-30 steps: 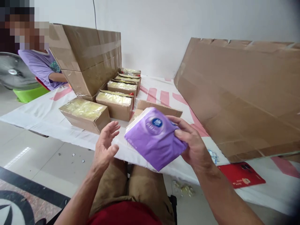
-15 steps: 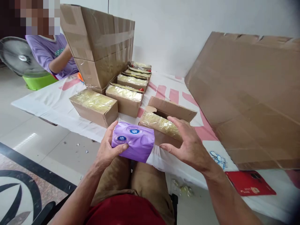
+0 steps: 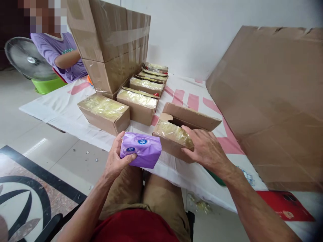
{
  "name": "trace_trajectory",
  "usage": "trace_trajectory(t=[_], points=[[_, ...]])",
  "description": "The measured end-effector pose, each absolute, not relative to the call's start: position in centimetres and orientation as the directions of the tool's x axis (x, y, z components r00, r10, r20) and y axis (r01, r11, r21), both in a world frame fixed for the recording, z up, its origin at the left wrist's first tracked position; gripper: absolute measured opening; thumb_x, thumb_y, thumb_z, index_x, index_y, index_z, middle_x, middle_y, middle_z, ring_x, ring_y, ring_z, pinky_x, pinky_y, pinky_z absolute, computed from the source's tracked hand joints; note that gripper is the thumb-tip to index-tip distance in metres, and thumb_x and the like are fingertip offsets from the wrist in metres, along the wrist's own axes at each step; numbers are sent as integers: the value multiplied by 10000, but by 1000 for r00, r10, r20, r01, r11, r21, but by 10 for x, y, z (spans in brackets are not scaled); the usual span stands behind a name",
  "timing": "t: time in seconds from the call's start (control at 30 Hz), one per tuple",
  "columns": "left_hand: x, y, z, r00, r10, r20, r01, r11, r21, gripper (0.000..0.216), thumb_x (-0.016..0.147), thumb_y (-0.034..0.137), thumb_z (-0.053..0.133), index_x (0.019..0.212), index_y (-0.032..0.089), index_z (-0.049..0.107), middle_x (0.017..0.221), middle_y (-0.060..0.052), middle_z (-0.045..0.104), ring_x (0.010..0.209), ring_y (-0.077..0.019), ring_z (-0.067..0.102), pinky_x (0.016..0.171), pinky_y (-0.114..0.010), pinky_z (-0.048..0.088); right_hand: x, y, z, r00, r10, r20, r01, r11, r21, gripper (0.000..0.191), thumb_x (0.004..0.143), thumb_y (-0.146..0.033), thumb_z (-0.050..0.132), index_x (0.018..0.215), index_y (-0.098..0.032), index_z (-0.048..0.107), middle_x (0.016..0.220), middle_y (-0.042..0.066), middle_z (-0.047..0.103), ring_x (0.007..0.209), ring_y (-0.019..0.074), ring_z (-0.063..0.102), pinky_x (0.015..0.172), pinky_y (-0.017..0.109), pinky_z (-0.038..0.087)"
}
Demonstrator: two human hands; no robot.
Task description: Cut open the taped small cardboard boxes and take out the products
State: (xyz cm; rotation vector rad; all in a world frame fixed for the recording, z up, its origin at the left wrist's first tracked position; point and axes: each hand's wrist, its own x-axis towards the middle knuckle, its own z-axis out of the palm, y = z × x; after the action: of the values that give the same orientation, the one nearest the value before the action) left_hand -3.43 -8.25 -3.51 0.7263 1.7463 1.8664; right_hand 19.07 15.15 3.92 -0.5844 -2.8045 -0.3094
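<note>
My left hand (image 3: 117,156) grips a purple tissue pack (image 3: 141,158) by its left end, thumb on the near face, above my lap. Blue oval logos show on the wrapper. To the right, an open cardboard box (image 3: 171,151) stands on the table with its flap raised at the back. Clear-wrapped yellowish packets (image 3: 174,131) lie inside it. My right hand (image 3: 205,148) holds this box near its right end, thumb against the front wall and fingers over the top of the packets. The fingertips are partly hidden.
Several filled boxes (image 3: 137,102) line up toward the wall, beside taped stacked cartons (image 3: 113,47). Another filled box (image 3: 103,112) sits at left. A large cardboard sheet (image 3: 277,111) rises at right, near a red phone (image 3: 285,205). A person in purple (image 3: 60,53) sits beyond, near a fan (image 3: 27,58).
My right hand has closed in on the open box from a spread pose. The tissue pack in my left hand has tilted slightly. The whole view has shifted a little.
</note>
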Motion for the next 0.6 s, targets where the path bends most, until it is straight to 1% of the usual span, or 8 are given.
trace_trajectory(t=[0.13, 0.23, 0.27, 0.33, 0.4, 0.47, 0.53, 0.6], points=[[-32, -78, -41, -739, 672, 46, -11, -80, 997, 1066, 575, 494, 930, 1493, 206, 472, 1385, -156, 675, 1239, -352, 686, 981, -406, 595, 185, 173, 38, -833, 402, 381, 514, 817, 262, 655, 857, -311, 626, 1478, -137, 514, 1049, 150, 729, 971, 364, 635, 842, 437, 432], [-31, -76, -41, -737, 674, 51, -6, -82, 997, 1036, 577, 486, 924, 1473, 202, 487, 1366, -153, 684, 1222, -350, 693, 974, -405, 597, 182, 192, 37, -783, 460, 418, 594, 754, 282, 638, 860, -286, 631, 1467, -124, 524, 1052, 163, 733, 966, 368, 635, 842, 445, 430], [-31, -76, -40, -739, 672, 49, -6, -78, 997, 1033, 574, 483, 923, 1467, 197, 489, 1362, -155, 686, 1215, -350, 695, 966, -404, 599, 182, 195, 38, -772, 466, 431, 605, 748, 274, 636, 864, -278, 638, 1468, -117, 523, 1113, 185, 730, 1021, 383, 637, 868, 464, 436], [-32, -75, -39, -744, 667, 43, -9, -75, 997, 1026, 575, 475, 920, 1462, 192, 488, 1364, -159, 683, 1216, -354, 693, 957, -404, 601, 184, 191, 39, -751, 451, 483, 600, 771, 212, 645, 886, -305, 667, 1485, -125, 510, 1338, 234, 666, 1228, 432, 592, 979, 539, 433], [-34, -74, -39, -747, 663, 44, -11, -78, 997, 1011, 583, 465, 916, 1459, 195, 490, 1377, -156, 676, 1241, -357, 679, 974, -408, 593, 185, 173, 38, -749, 410, 521, 513, 856, 64, 714, 905, -391, 711, 1540, -176, 463, 1558, 229, 521, 1426, 450, 473, 1107, 605, 386], [-33, -71, -40, -741, 669, 49, -15, -89, 996, 997, 601, 464, 909, 1463, 196, 486, 1390, -155, 667, 1269, -357, 662, 1005, -414, 579, 182, 147, 30, -797, 385, 464, 338, 923, -185, 859, 886, -470, 765, 1614, -251, 366, 1646, 177, 442, 1495, 410, 432, 1183, 596, 367], [-31, -67, -42, -717, 695, 51, -29, -103, 994, 1014, 617, 488, 902, 1481, 185, 467, 1393, -164, 662, 1267, -359, 660, 1016, -423, 573, 174, 120, 14, -867, 374, 328, 189, 857, -479, 1051, 806, -505, 851, 1659, -292, 275, 1662, 144, 432, 1499, 378, 452, 1206, 561, 394], [-29, -65, -43, -668, 741, 60, -26, -104, 994, 1041, 642, 529, 892, 1509, 171, 440, 1412, -181, 645, 1267, -368, 656, 1023, -441, 568, 161, 100, -5, -884, 415, 214, 142, 675, -724, 1176, 725, -508, 910, 1670, -291, 247, 1650, 142, 449, 1472, 373, 493, 1194, 545, 433]])
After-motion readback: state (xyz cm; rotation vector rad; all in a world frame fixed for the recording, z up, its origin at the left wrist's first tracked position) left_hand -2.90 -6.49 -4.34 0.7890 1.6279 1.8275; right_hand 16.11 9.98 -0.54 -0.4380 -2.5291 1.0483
